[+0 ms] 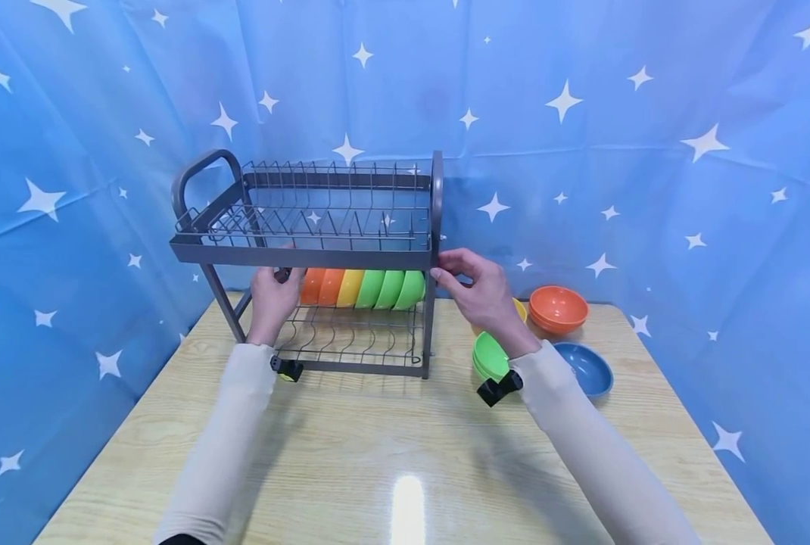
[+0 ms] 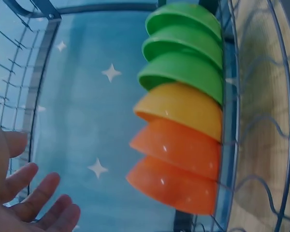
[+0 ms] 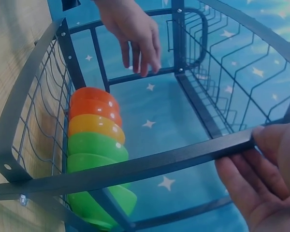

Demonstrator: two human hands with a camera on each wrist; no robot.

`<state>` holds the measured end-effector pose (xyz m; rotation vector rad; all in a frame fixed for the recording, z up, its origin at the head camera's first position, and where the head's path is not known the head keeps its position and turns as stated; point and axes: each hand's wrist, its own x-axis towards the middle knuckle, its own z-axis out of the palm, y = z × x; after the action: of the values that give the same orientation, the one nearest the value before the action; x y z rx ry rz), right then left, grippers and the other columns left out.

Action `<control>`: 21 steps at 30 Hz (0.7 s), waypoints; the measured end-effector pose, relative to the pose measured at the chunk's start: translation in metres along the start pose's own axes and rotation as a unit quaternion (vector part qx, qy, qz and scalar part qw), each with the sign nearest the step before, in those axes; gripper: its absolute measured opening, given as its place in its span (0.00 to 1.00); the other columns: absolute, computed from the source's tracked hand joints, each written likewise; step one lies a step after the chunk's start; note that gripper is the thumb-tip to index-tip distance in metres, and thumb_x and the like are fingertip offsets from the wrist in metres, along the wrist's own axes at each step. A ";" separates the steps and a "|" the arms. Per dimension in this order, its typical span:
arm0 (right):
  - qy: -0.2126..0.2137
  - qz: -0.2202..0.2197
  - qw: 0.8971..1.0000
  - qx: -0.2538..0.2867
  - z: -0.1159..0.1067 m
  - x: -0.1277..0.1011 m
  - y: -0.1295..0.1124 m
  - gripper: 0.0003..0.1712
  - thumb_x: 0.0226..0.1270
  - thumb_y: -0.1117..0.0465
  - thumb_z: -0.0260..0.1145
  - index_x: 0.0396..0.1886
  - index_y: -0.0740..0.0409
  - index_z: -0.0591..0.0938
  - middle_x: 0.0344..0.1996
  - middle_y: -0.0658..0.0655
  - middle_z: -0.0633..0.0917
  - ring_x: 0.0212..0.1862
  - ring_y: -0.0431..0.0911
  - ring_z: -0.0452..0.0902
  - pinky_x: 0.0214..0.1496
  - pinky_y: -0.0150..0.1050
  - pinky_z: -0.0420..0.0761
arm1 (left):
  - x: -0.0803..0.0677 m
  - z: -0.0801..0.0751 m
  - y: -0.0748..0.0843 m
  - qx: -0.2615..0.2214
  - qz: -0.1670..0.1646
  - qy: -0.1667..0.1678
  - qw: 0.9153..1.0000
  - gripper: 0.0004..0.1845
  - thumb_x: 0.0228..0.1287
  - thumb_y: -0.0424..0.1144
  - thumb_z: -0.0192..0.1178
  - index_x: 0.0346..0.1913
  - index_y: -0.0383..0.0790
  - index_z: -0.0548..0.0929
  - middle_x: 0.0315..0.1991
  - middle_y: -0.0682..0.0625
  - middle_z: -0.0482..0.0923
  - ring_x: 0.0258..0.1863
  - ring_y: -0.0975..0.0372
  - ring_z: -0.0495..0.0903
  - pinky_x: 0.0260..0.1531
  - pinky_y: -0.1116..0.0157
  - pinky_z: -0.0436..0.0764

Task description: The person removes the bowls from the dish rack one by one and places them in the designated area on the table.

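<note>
Right hand pinches rack frame | left hand spread | rack's long axis left-right

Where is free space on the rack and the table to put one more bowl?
The top shelf is bare. On the lower shelf, the wires left of the orange bowls are free. The table in front is bare. Right of the rack, loose bowls crowd it.

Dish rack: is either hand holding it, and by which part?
The right hand grips the dish rack by the front bar of its upper tier, at the right corner. The left hand is open near the orange bowls, holding nothing.
</note>
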<state>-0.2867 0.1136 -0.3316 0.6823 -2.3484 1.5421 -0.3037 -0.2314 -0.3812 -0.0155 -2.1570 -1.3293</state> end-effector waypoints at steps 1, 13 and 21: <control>0.000 -0.001 1.000 0.000 0.000 0.000 0.000 0.17 0.73 0.54 0.69 0.56 0.56 0.84 0.48 0.58 0.89 0.48 0.52 0.89 0.59 0.48 0.87 | 0.000 -0.001 -0.001 0.008 -0.012 -0.006 1.000 0.26 0.76 0.54 0.58 0.67 0.44 0.76 0.63 0.39 0.79 0.60 0.44 0.81 0.60 0.44 0.82; -0.004 -0.003 1.000 0.012 0.002 0.001 0.001 0.17 0.74 0.54 0.68 0.55 0.57 0.83 0.47 0.59 0.89 0.48 0.52 0.88 0.59 0.48 0.87 | 0.011 0.007 -0.029 0.091 -0.088 -0.065 0.990 0.25 0.77 0.51 0.58 0.64 0.36 0.77 0.62 0.35 0.77 0.57 0.44 0.74 0.55 0.48 0.78; -0.010 0.003 1.000 0.011 0.002 0.000 0.002 0.17 0.75 0.53 0.67 0.56 0.57 0.82 0.47 0.60 0.88 0.47 0.52 0.88 0.58 0.49 0.87 | 0.015 0.016 -0.042 0.093 -0.097 -0.106 0.985 0.23 0.78 0.45 0.56 0.67 0.32 0.76 0.59 0.35 0.79 0.58 0.44 0.78 0.56 0.47 0.82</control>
<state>-0.2877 0.1123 -0.3339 0.6993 -2.3540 1.5728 -0.3364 -0.2434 -0.4126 0.1367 -2.5113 -1.2735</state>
